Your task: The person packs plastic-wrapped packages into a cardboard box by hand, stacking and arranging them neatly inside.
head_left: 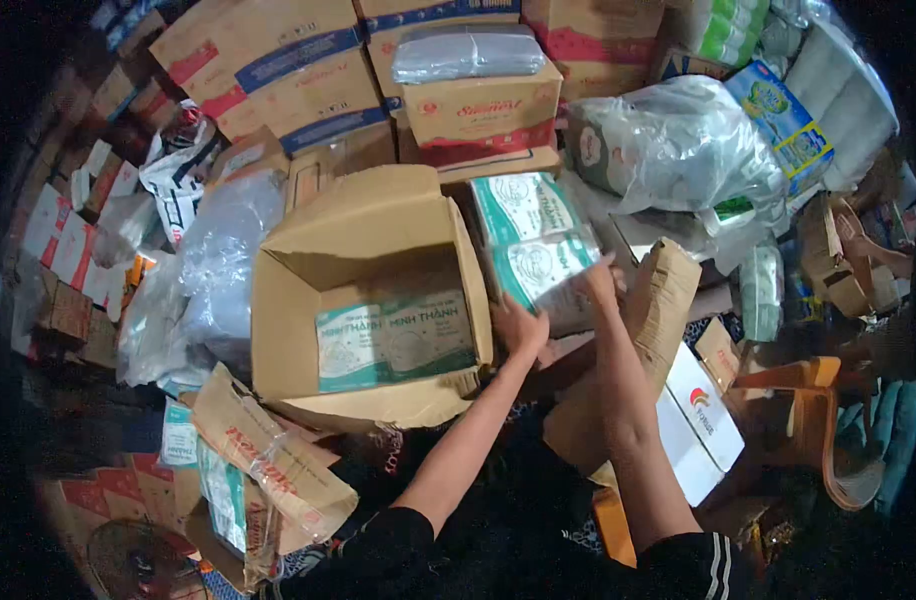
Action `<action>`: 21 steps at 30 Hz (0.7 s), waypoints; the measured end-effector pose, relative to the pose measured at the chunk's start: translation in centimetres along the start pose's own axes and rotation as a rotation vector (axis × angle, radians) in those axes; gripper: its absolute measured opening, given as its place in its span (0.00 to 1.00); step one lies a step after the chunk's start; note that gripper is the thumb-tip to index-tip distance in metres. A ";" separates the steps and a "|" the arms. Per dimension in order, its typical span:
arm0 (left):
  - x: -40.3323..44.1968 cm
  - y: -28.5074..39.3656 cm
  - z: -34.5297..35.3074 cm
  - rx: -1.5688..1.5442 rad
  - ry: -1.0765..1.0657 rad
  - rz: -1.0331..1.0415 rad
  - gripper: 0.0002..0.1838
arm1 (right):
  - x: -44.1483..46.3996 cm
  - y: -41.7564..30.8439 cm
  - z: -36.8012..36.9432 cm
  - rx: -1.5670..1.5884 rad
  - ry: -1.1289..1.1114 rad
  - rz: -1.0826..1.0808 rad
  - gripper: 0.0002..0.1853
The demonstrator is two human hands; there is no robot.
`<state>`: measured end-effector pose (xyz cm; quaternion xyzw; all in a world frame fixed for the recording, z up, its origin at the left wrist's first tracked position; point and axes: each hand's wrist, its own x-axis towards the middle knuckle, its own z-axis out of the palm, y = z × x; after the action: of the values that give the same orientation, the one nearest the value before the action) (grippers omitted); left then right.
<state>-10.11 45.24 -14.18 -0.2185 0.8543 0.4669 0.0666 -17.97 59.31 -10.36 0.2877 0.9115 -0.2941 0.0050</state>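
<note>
A bundle of teal-and-white Minh Thanh packets [534,230], in shiny clear wrap, lies just right of a large open cardboard box [373,205]. My left hand [521,328] grips the bundle's near left corner, with its fingertips partly hidden. At the near right corner, my right hand [600,282] is closed on the same bundle and slightly blurred. Inside the open box, more teal-and-white packets [393,340] lie flat on the bottom.
Sealed cartons [483,110] are stacked at the back, one topped by a stack of clear plastic [468,52]. Bagged goods [678,140] sit back right. A torn carton [273,465] with packets stands front left. A rolled cardboard piece [663,300] leans beside my right forearm.
</note>
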 end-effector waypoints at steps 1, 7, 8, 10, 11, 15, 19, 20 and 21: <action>0.1 -0.1 -0.9 -0.024 0.013 -0.011 0.47 | 0.2 0.1 0.0 -0.020 -0.065 -0.029 0.46; -1.0 1.8 -3.8 -0.154 -0.190 -0.211 0.50 | 1.6 -0.3 -0.2 0.016 -0.237 -0.077 0.34; -0.9 2.1 -3.6 -0.155 -0.147 -0.164 0.49 | 1.3 -0.8 -1.3 0.025 -0.198 -0.068 0.34; -0.9 2.4 -2.5 -0.165 -0.065 -0.080 0.45 | 1.9 -1.1 -2.3 -0.012 -0.130 -0.074 0.34; -0.8 2.3 -2.1 -0.233 -0.118 -0.069 0.47 | 2.1 -1.2 -2.7 -0.058 -0.101 -0.089 0.34; -0.2 4.0 -2.2 -0.403 -0.161 -0.073 0.48 | 0.8 -4.3 -7.3 -0.129 0.038 -0.021 0.36; -0.2 5.9 -2.8 -0.753 -0.088 -0.071 0.43 | -0.4 -5.5 -10.3 0.041 0.215 -0.036 0.37; -0.3 6.9 -3.7 -0.855 -0.088 -0.072 0.41 | -0.2 -5.4 -10.5 0.118 0.237 -0.080 0.38; -0.6 8.1 -5.0 -0.876 -0.104 -0.062 0.39 | 0.0 -5.3 -10.7 0.195 0.261 -0.124 0.38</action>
<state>-12.61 45.07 -4.96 -0.2279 0.5642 0.7932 0.0248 -19.08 61.54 1.33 0.2657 0.8875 -0.3411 -0.1594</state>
